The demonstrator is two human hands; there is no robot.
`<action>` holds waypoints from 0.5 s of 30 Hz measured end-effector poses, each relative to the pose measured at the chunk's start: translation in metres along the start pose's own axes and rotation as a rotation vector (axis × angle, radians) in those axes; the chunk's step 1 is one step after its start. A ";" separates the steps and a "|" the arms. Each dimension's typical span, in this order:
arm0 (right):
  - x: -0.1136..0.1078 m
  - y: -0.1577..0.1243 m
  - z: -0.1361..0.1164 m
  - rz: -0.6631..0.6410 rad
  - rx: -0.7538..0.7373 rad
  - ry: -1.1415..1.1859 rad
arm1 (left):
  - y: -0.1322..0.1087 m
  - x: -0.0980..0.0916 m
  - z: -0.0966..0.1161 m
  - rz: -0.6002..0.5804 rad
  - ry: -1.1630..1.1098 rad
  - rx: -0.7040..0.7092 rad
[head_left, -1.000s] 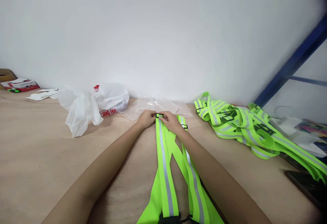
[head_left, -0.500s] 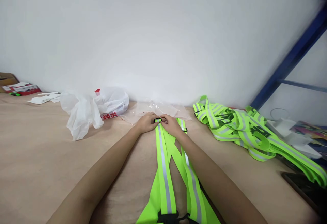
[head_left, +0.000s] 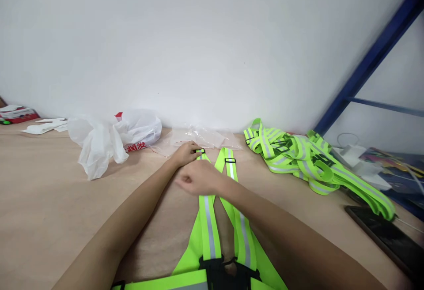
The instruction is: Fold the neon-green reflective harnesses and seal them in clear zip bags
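A neon-yellow reflective vest (head_left: 208,226) of elastic straps with grey stripes lies before me, its black centre piece (head_left: 228,274) near the bottom edge. My left hand (head_left: 187,154) pinches the far end of the left strap beside its small black slider buckle (head_left: 200,151). My right hand (head_left: 200,178) is curled closed over that same strap, a little nearer to me, slightly blurred; nothing shows in its fingers. To the right, the other strap loops flat with its own black slider (head_left: 230,160), touched by neither hand.
More tangled reflective straps (head_left: 298,153) lie at right, near a dark phone (head_left: 387,237). White plastic bags (head_left: 99,142) and a clear plastic wrapper (head_left: 198,134) are along the wall. A blue metal frame (head_left: 367,65) rises at right; a red-and-white box (head_left: 18,114) sits far left.
My right hand has left the buckle and moved left and toward me, its fingers curling. My left hand stays at the strap end. The view has shifted right, with more of the phone showing.
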State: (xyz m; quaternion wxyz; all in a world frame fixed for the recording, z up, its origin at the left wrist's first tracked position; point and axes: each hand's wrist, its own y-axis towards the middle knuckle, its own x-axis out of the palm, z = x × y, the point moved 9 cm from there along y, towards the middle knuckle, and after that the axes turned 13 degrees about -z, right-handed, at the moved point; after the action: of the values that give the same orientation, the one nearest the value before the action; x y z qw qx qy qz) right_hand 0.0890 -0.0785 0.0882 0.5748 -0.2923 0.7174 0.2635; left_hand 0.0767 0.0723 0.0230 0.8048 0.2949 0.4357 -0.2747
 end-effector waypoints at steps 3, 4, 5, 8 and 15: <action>0.027 -0.013 -0.057 -0.152 -0.099 -0.054 | 0.001 0.002 0.001 -0.023 0.009 0.018; 0.038 -0.016 -0.074 -0.199 -0.136 -0.067 | 0.001 0.002 0.001 -0.025 0.013 0.019; 0.049 -0.018 -0.088 -0.231 -0.166 -0.074 | 0.001 0.002 0.001 -0.025 0.018 0.018; 0.076 -0.018 -0.116 -0.263 -0.254 -0.065 | 0.001 0.002 0.000 -0.029 0.037 0.018; 0.087 -0.014 -0.126 -0.030 -0.287 -0.055 | 0.001 0.002 0.004 -0.045 0.069 0.023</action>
State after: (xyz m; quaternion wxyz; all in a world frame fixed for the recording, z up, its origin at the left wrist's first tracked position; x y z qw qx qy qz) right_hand 0.0000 -0.1884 0.0278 0.5506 -0.3748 0.6519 0.3625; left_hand 0.0809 0.0697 0.0233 0.7796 0.3034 0.4666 -0.2873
